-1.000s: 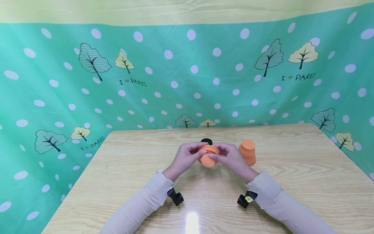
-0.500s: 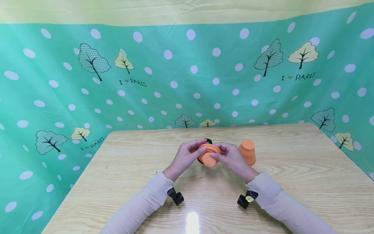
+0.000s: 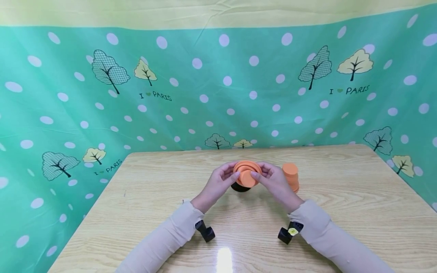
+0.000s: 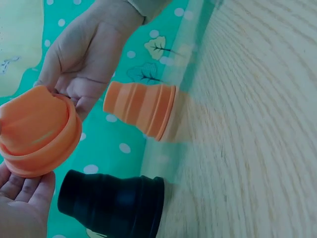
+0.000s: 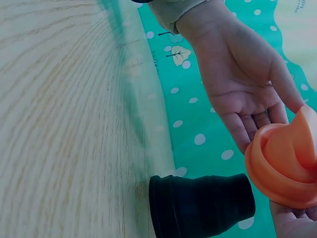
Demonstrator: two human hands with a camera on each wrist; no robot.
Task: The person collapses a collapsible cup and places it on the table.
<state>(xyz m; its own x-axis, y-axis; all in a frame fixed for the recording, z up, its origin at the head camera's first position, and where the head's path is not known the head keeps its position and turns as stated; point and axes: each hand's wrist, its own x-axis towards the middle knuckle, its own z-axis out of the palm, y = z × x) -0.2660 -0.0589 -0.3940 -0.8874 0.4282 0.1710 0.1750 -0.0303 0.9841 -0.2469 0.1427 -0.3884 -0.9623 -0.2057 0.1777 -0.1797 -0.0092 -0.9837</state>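
Note:
Both hands hold a soft orange collapsible cup (image 3: 247, 179) above the table, one at each side of its rim. My left hand (image 3: 218, 184) grips its left side and my right hand (image 3: 275, 185) its right, thumbs on the face turned to the head camera. In both wrist views the cup's wall is partly folded in and creased. Behind and below it a black collapsible cup (image 5: 203, 204) stands rim-down on the table, mostly hidden in the head view. Just right of my right hand, another orange collapsible cup (image 4: 138, 108) also stands rim-down, extended in steps.
Light wood-grain table (image 3: 143, 212) spreads out around the cups. At its back and sides hangs a green cloth (image 3: 191, 87) with white dots and printed trees. A small black camera is strapped at each wrist, near the table surface.
The held orange cup has risen slightly and tilted, so more of its ringed rim shows. More of the black cup's base is visible under it. The orange cup at right stays put.

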